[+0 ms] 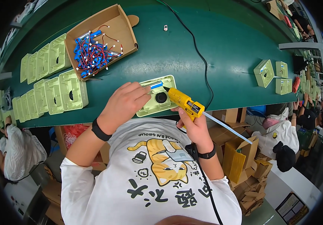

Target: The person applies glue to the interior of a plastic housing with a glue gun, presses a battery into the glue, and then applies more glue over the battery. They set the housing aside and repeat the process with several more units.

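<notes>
A pale green plastic housing [146, 110] with a round black speaker [161, 98] in it lies at the table's near edge, in front of me. My left hand [128, 99] is closed, its fingertips pinching the end of a blue cylindrical battery [156, 86] over the upper part of this housing. My right hand [193, 125] is wrapped round the handle of a yellow glue gun [185, 102]. Its dark nozzle points left, close to the battery's right end. A long translucent glue stick [227, 126] sticks out of the gun's back.
A cardboard box [125, 35] of blue batteries with red and black wires stands at the far left. Rows of green housings [71, 92] line the left side; several more [263, 73] sit at right. A black cable [197, 44] crosses the table. Co-workers [22, 150] sit on both sides.
</notes>
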Tool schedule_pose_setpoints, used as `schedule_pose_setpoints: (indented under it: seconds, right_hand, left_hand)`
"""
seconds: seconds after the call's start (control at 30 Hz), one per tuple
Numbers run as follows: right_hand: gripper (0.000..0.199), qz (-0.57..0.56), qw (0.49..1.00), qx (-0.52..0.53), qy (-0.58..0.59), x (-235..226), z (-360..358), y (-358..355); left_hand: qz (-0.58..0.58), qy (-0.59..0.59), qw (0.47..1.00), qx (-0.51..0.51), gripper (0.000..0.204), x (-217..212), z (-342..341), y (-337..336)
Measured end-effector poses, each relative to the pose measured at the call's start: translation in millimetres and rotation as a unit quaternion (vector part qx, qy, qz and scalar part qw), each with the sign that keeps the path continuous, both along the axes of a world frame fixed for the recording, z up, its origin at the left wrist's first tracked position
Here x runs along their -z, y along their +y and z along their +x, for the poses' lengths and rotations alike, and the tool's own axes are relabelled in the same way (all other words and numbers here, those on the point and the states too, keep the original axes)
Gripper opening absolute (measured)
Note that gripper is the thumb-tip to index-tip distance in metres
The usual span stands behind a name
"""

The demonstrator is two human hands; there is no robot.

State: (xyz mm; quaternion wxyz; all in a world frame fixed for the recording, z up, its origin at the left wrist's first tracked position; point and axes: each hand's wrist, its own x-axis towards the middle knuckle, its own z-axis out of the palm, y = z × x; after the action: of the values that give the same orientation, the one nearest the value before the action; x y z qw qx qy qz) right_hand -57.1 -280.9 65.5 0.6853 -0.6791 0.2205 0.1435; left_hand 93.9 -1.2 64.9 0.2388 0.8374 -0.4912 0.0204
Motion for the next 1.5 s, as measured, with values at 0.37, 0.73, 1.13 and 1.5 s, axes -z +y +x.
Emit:
schedule_pose_setpoints:
  seconds: [0.37, 0.73, 1.13, 1.5]
  right_hand:
    - [0.026, -0.189, 0.973, -0.059, -0.119, 1.9, 8.0, 9.5]
    - [0.023, -0.261, 0.947, -0.054, -0.179, 9.7, 8.3, 14.3]
    - [0.019, -0.16, 0.98, 0.017, -0.116, 13.8, -1.2, 19.6]
    - [0.022, -0.183, 0.977, -0.002, -0.109, 3.9, 8.2, 17.7]
  left_hand:
    - [0.063, -0.015, 0.998, -0.004, 0.055, -9.0, -4.3, 7.3]
    - [0.006, 0.103, 0.995, -0.014, 0.07, 14.1, -6.0, 21.4]
    - [-0.051, 0.169, 0.98, -0.091, 0.103, 30.7, -31.8, 22.1]
    - [-0.093, 0.15, 0.978, -0.108, 0.104, 39.2, -36.8, 17.5]
